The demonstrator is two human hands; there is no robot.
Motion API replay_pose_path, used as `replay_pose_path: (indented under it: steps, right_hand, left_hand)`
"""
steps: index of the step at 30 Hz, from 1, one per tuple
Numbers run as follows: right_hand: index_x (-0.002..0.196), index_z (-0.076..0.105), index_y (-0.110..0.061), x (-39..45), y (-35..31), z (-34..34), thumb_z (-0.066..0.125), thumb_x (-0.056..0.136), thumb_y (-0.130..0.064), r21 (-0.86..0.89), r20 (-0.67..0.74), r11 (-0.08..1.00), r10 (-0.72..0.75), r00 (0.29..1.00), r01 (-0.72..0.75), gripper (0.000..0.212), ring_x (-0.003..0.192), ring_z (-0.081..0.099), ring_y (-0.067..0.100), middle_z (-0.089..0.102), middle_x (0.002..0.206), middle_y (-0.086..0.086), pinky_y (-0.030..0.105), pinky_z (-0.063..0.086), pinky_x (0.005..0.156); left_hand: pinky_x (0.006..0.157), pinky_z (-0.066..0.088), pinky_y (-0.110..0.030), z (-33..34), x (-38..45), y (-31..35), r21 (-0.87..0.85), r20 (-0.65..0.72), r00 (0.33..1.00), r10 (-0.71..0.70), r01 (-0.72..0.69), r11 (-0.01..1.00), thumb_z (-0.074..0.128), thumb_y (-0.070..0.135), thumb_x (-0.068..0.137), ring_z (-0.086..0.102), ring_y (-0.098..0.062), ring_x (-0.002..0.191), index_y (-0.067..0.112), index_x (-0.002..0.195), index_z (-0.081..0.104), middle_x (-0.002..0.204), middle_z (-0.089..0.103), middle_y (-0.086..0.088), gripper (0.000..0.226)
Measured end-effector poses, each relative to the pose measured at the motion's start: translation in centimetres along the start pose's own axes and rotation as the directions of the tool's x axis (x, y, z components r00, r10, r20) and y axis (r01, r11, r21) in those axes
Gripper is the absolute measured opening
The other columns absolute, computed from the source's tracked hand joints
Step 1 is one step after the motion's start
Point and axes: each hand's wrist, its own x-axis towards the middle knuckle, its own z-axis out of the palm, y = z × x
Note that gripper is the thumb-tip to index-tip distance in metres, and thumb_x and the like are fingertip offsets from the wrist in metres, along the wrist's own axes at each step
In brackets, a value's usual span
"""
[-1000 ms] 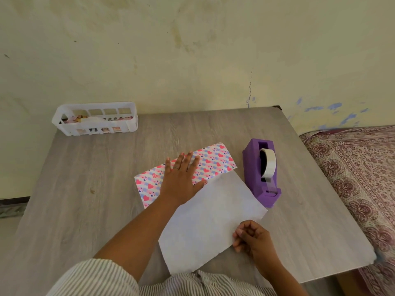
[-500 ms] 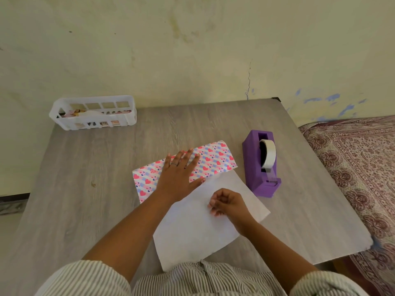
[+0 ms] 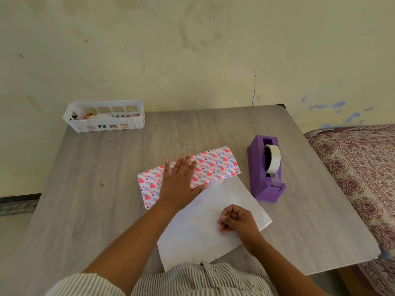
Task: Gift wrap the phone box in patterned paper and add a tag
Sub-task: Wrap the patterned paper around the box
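Hiding the phone box entirely under the heart-patterned paper (image 3: 211, 165) at frame centre on the bench (image 3: 102, 189). Pressing down there with the left hand (image 3: 179, 182), fingers straight and spread. Resting the right hand (image 3: 237, 218) on the paper's white flap, fingers curled; grip unclear. Holding indistinct scraps in the white basket (image 3: 104, 116), upper left. Standing right of centre: purple tape dispenser (image 3: 265, 169).

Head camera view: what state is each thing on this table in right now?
Wrapping paper: one flap folded over the box, white underside spread flat.
Left hand: flat, pressing the folded flap.
Right hand: fingers curled, resting on the paper.
Tape dispenser: upright, roll loaded.
White basket: holds small items.
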Motion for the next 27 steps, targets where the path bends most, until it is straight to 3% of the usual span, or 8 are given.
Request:
replay_pose_path:
  steps: [3, 6, 11, 14, 18, 23, 27]
  right_hand:
    - [0.087, 0.064, 0.004, 0.0, -0.1, 0.0, 0.059, 0.089, 0.0, 0.027, -0.008, 1.0, 0.0, 1.0, 0.0, 0.007, 0.063, 0.064, 0.027, 0.07, 0.078, 0.019, 0.037, 0.057, 0.067]
    - [0.088, 0.064, 0.004, 0.1, -0.3, 0.0, 0.059, 0.089, 0.001, 0.039, -0.012, 0.999, 0.017, 1.0, -0.017, 0.006, 0.06, 0.065, 0.025, 0.071, 0.079, 0.019, 0.033, 0.057, 0.062]
    - [0.088, 0.064, 0.004, 0.2, -0.6, -0.2, 0.059, 0.089, 0.001, 0.036, -0.007, 0.999, 0.035, 0.999, -0.035, 0.006, 0.06, 0.065, 0.025, 0.071, 0.08, 0.02, 0.031, 0.057, 0.06]
    - [0.09, 0.062, 0.005, 0.2, -0.8, -0.1, 0.057, 0.09, 0.002, 0.027, -0.024, 0.999, 0.044, 0.999, -0.043, 0.006, 0.058, 0.066, 0.024, 0.069, 0.08, 0.021, 0.03, 0.058, 0.059]
    - [0.088, 0.062, 0.003, 0.2, -1.0, 0.1, 0.055, 0.091, 0.002, 0.053, -0.045, 0.996, 0.071, 0.996, -0.069, 0.008, 0.059, 0.065, 0.025, 0.069, 0.085, 0.022, 0.03, 0.057, 0.058]
    - [0.086, 0.064, -0.008, -0.2, -3.6, 1.3, 0.051, 0.094, -0.002, 0.092, -0.113, 0.965, 0.256, 0.96, -0.247, 0.016, 0.072, 0.063, 0.028, 0.063, 0.094, 0.017, 0.029, 0.053, 0.055]
    - [0.092, 0.062, -0.008, -0.7, -6.3, 3.3, 0.053, 0.094, -0.005, 0.138, 0.014, 0.946, 0.294, 0.956, -0.293, 0.009, 0.07, 0.061, 0.026, 0.063, 0.091, 0.015, 0.027, 0.051, 0.057]
  left_hand:
    - [0.113, 0.004, -0.052, 0.2, -1.7, -1.6, -0.012, 0.02, 1.0, -0.014, 0.014, 1.0, 0.012, 0.071, 0.085, 0.027, -0.022, 0.141, 0.021, 0.145, 0.033, 0.153, 0.03, -0.003, 0.081]
    - [0.11, 0.022, -0.055, -0.1, -3.7, -3.6, -0.06, 0.0, 1.0, -0.024, 0.024, 0.998, 0.015, 0.068, 0.09, 0.042, -0.022, 0.133, 0.019, 0.136, 0.049, 0.143, 0.046, -0.003, 0.074]
    - [0.106, 0.031, -0.044, -0.4, -6.0, -5.0, -0.182, -0.027, 1.0, -0.014, 0.009, 0.983, 0.022, 0.06, 0.093, 0.047, -0.022, 0.129, 0.015, 0.132, 0.053, 0.139, 0.051, -0.005, 0.067]
    - [0.104, 0.033, -0.045, -0.7, -6.4, -5.2, -0.223, -0.038, 0.999, 0.021, -0.029, 0.974, 0.04, 0.045, 0.092, 0.047, -0.026, 0.128, 0.012, 0.133, 0.052, 0.14, 0.049, -0.007, 0.055]
    - [0.113, 0.021, -0.031, -1.8, -6.1, -5.8, -0.287, 0.002, 0.998, 0.07, -0.066, 0.956, 0.05, 0.026, 0.095, 0.024, -0.018, 0.142, 0.015, 0.144, 0.035, 0.153, 0.025, 0.0, 0.052]
    - [0.115, 0.008, -0.023, -1.6, -6.1, -5.7, -0.239, 0.059, 0.995, 0.08, -0.063, 0.969, 0.042, 0.026, 0.099, 0.006, -0.012, 0.145, 0.021, 0.149, 0.017, 0.156, 0.006, 0.006, 0.056]
    - [0.108, -0.006, -0.018, -1.9, -6.1, -5.0, -0.163, 0.007, 0.996, 0.092, -0.089, 0.983, 0.044, 0.022, 0.099, 0.0, -0.015, 0.144, 0.012, 0.149, 0.015, 0.157, 0.005, -0.003, 0.059]
